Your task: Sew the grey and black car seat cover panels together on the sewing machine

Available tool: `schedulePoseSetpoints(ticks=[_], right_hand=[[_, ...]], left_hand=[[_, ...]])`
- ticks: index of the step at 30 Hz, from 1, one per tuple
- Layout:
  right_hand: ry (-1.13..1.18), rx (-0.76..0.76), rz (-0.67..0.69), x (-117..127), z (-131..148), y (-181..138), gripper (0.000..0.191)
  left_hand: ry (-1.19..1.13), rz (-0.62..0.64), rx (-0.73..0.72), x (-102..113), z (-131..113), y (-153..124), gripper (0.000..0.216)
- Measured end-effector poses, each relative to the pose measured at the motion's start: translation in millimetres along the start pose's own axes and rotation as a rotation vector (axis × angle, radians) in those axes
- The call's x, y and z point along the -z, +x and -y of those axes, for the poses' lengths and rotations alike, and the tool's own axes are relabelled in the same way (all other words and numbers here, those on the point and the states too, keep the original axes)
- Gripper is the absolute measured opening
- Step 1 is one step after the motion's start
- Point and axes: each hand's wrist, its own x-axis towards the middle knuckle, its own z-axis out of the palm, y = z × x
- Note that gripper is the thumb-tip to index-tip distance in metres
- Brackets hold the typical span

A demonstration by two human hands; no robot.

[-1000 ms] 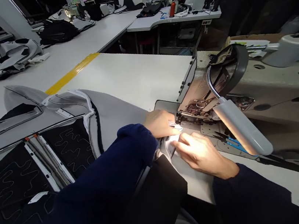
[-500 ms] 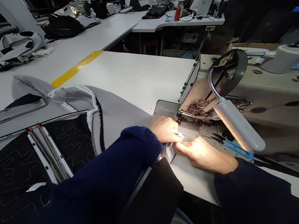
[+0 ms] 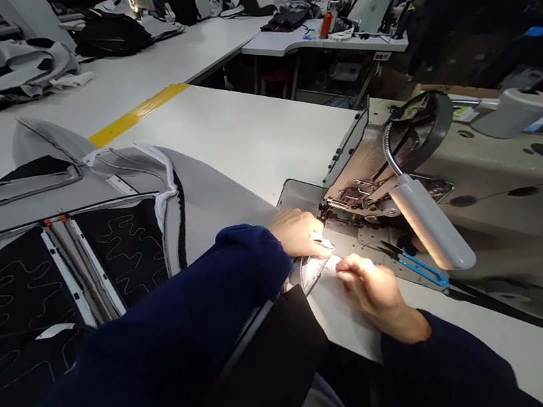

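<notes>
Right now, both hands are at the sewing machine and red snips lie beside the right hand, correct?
No: the head view shows blue snips, not red. They do lie beside the right hand; it and the left hand are at the sewing machine.

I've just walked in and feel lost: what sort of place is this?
Probably a sewing workshop: an industrial sewing machine with a gooseneck lamp stands before the person, quilted grey and black fabric panels lie beside it, and more fabric piles cover the long tables behind.
</notes>
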Motion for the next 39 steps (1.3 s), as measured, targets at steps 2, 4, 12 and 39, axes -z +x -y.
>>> schedulePoseSetpoints(ticks=[2, 4, 12, 39], right_hand=[[-0.258, 0.164, -0.036, -3.5, 4.5, 3.2, 0.015], [-0.455, 0.306, -0.089, -6.0, 7.9, 7.1, 0.021], [-0.658, 0.298, -0.094, -13.4, 12.4, 14.1, 0.007], [-0.551, 0.144, -0.219, -30.9, 11.0, 10.7, 0.008]], left_hand=[[0.003, 0.008, -0.01, 0.6, 0.0, -0.2, 0.036], [0.001, 0.009, -0.011, 1.1, -0.1, -0.4, 0.038], [0.008, -0.003, -0.012, -0.9, -1.1, 0.2, 0.038], [0.031, -0.026, 0.003, -0.9, 0.5, 2.2, 0.037]])
